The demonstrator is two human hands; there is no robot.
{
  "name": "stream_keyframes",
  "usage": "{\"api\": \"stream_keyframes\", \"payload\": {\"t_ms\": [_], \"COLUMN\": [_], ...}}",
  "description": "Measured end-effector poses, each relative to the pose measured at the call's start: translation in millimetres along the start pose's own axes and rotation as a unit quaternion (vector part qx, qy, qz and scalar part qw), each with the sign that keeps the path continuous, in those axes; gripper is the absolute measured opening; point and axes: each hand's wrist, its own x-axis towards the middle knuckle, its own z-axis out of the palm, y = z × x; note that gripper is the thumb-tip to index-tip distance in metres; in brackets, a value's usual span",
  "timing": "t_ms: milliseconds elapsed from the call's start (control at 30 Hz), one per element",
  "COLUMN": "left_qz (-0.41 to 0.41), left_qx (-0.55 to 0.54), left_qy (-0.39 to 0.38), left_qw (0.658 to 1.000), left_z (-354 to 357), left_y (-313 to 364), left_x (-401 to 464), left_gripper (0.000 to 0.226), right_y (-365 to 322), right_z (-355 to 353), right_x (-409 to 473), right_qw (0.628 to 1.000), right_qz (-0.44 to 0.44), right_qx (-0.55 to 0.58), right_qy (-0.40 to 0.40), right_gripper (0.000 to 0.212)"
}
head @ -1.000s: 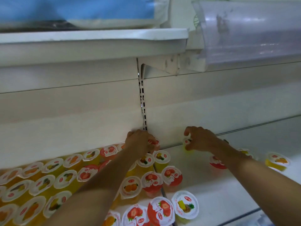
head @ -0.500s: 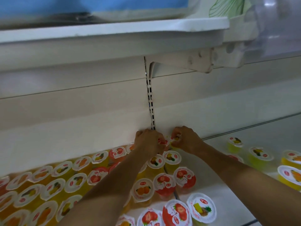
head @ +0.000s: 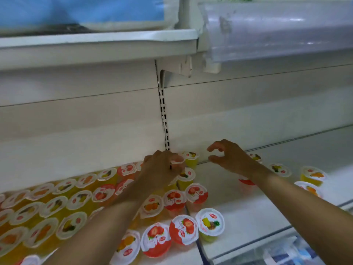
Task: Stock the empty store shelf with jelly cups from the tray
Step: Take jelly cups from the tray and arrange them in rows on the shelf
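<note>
Head view: my right hand (head: 232,157) has let go, fingers loosely spread, yellow plastic jelly cup (head: 191,159) now standing at ten o'clock; my left hand (head: 162,169) pinches a white-lidded cup (head: 177,160), next to place.

right hand (head: 232,157) lifted off yellow jelly cup (head: 191,159), fingers (head: 214,147) empty

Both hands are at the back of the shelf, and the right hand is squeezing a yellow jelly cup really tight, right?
Not quite. Both hands are at the back of the shelf, but the right hand holds nothing: in the head view its fingers are loosely curled around empty air, and the yellow jelly cup stands free on the shelf beside it. The left hand is the one pinching a cup.
</note>
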Motion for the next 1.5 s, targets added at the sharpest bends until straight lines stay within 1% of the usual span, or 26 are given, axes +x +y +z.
{"api": "stream_keyframes", "payload": {"t_ms": [67, 133, 200, 300, 367, 400, 500, 600, 700, 733, 833, 1033, 1133, 1167, 1233, 1267, 1300, 1333, 1400, 1467, 1500], "left_qz": [0.006, 0.008, -0.002, -0.023, -0.038, -0.046, -0.062, -0.067, -0.074, -0.076, -0.073, -0.071, -0.074, -0.078, -0.081, -0.074, -0.066, -0.059, -0.061, -0.084, -0.092], "left_qx": [-0.002, -0.002, 0.008, 0.06, 0.082, 0.082, 0.074, 0.064, 0.052, 0.049, 0.04, 0.033, 0.033, 0.029, 0.022, 0.023, 0.027, 0.033, 0.031, 0.028, 0.031], "left_qy": [-0.003, -0.013, -0.023, -0.045, -0.056, -0.059, -0.072, -0.058, -0.044, -0.04, -0.03, -0.008, -0.004, 0.004, 0.023, 0.027, 0.024, 0.018, 0.002, -0.014, -0.021], "left_qw": [1.0, 1.0, 1.0, 0.997, 0.994, 0.994, 0.993, 0.994, 0.995, 0.995, 0.996, 0.997, 0.997, 0.997, 0.996, 0.997, 0.997, 0.998, 0.998, 0.996, 0.995], "left_z": [0.1, 0.7, 1.5, 2.2, 2.6, 3.1, 4.8, 6.0, 8.4, 8.7, 10.0, 13.0, 12.2, 11.4, 8.7, 7.6, 6.8, 6.4, 6.5, 7.2, 7.5], "left_y": [5.6, 11.4, 17.5, 27.0, 32.7, 34.7, 38.7, 39.4, 38.1, 37.2, 37.7, 36.3, 38.3, 39.6, 43.7, 46.0, 48.8, 51.4, 56.0, 59.0, 59.7], "left_x": [-9.4, -14.7, -17.4, -19.3, -22.2, -24.2, -28.4, -26.9, -21.9, -19.6, -15.9, -13.8, -15.6, -17.8, -23.7, -26.8, -30.2, -32.6, -36.2, -39.2, -40.7], "left_gripper": [0.03, 0.031, 0.033, 0.034, 0.035, 0.035, 0.033, 0.029, 0.026, 0.024, 0.02, 0.019, 0.021, 0.023, 0.026, 0.027, 0.026, 0.025, 0.023, 0.022, 0.023], "right_y": [10.7, 18.5, 20.0, 17.4, 18.8, 20.9, 23.8, 14.0, -0.6, -5.8, -18.6, -27.7, -23.1, -18.5, -3.5, 8.1, 21.6, 35.0, 57.0, 66.2, 66.9], "right_z": [-21.9, -43.3, -60.5, -70.5, -65.5, -60.9, -49.0, -33.0, -11.4, -4.1, 14.2, 26.7, 25.6, 22.5, 8.9, -0.4, -10.9, -21.4, -37.2, -45.5, -48.5], "right_x": [-10.2, -21.1, -33.7, -49.3, -54.8, -55.8, -54.4, -50.7, -42.5, -38.2, -27.6, -19.7, -24.0, -26.1, -28.9, -29.1, -29.1, -28.8, -27.7, -28.5, -29.4], "right_qw": [0.999, 0.995, 0.99, 0.973, 0.961, 0.959, 0.968, 0.981, 0.991, 0.992, 0.994, 0.993, 0.993, 0.994, 0.991, 0.987, 0.981, 0.974, 0.956, 0.946, 0.947], "right_qz": [0.014, 0.034, 0.05, 0.079, 0.071, 0.063, 0.025, 0.015, -0.021, -0.029, -0.046, -0.062, -0.064, -0.07, -0.078, -0.067, -0.04, -0.001, 0.071, 0.087, 0.079], "right_qx": [-0.042, -0.082, -0.096, -0.12, -0.137, -0.145, -0.154, -0.1, -0.065, -0.056, -0.035, -0.07, -0.067, -0.066, -0.103, -0.138, -0.178, -0.22, -0.283, -0.303, -0.301], "right_qy": [-0.017, -0.052, -0.096, -0.181, -0.227, -0.236, -0.198, -0.164, -0.116, -0.106, -0.087, -0.073, -0.073, -0.056, 0.019, 0.054, 0.065, 0.051, -0.019, -0.071, -0.079], "right_gripper": [0.029, 0.03, 0.031, 0.044, 0.053, 0.055, 0.051, 0.047, 0.028, 0.024, 0.028, 0.034, 0.039, 0.04, 0.039, 0.039, 0.04, 0.042, 0.047, 0.047, 0.046]}}
